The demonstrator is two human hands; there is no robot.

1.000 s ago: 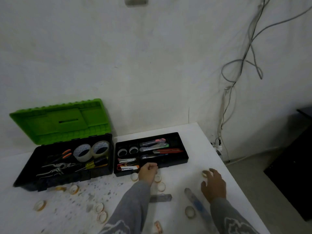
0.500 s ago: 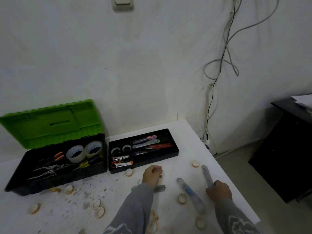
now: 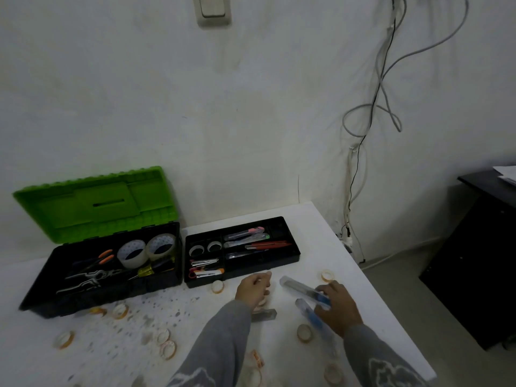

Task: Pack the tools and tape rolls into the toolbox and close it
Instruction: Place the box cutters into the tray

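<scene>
Right hand [image 3: 337,305] grips a clear-blue cutter [image 3: 296,286]; a second cutter [image 3: 305,308] lies just beneath it. Left hand [image 3: 252,289] is curled, and I cannot tell whether it holds anything. The tray [image 3: 251,271] sits just beyond the left hand, the open toolbox [image 3: 111,291] further left.

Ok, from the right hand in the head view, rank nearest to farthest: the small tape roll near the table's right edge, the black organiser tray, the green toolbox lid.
1. Small tape roll, just beyond the right hand.
2. Black organiser tray, farther back and to the left.
3. Green toolbox lid, far left at the back.
</scene>
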